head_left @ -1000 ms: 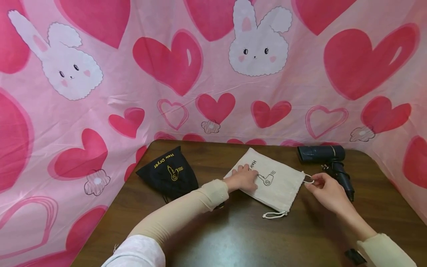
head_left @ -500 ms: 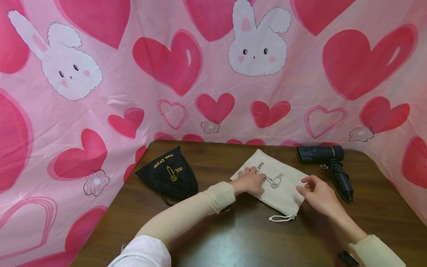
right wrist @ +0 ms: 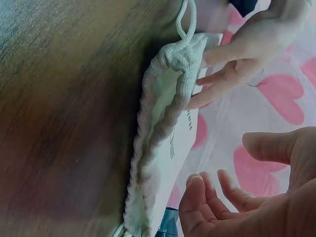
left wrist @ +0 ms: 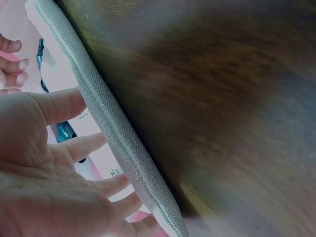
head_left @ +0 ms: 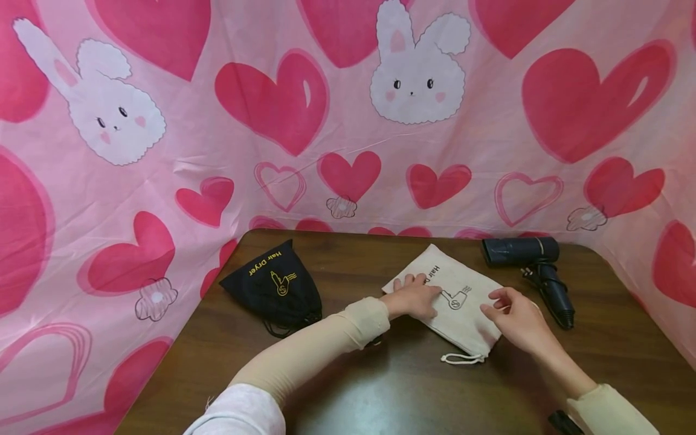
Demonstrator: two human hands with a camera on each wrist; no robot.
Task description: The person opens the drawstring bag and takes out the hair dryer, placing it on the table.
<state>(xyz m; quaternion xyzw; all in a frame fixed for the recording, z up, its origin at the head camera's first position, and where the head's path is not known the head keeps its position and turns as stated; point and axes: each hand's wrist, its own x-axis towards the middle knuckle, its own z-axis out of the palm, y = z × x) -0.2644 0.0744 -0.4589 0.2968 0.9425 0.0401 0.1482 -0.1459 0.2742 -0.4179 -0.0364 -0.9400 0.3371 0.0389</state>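
A cream drawstring bag (head_left: 473,326) printed "Hair Dryer" lies flat on the table. The spread fingers of my left hand (head_left: 414,299) rest on its printed side, near the far left end. In the left wrist view, those fingertips touch the bag's cloth (left wrist: 116,121). My right hand (head_left: 519,320) hovers at the bag's right end with nothing in it, its thumb and loosely bent fingers apart. The right wrist view shows the gathered mouth (right wrist: 165,98) slightly parted and a white cord loop (right wrist: 186,19) at one corner.
A black folded hair dryer (head_left: 521,251) lies at the back right of the wooden table (head_left: 391,386). To the left is a black drawstring bag (head_left: 304,296) with yellow "Hair Dryer" print. A pink heart-patterned cloth (head_left: 337,139) surrounds the table.
The cream bag has slid to the right with my left hand on it. My right hand has let go of the cord at the bag's right corner.
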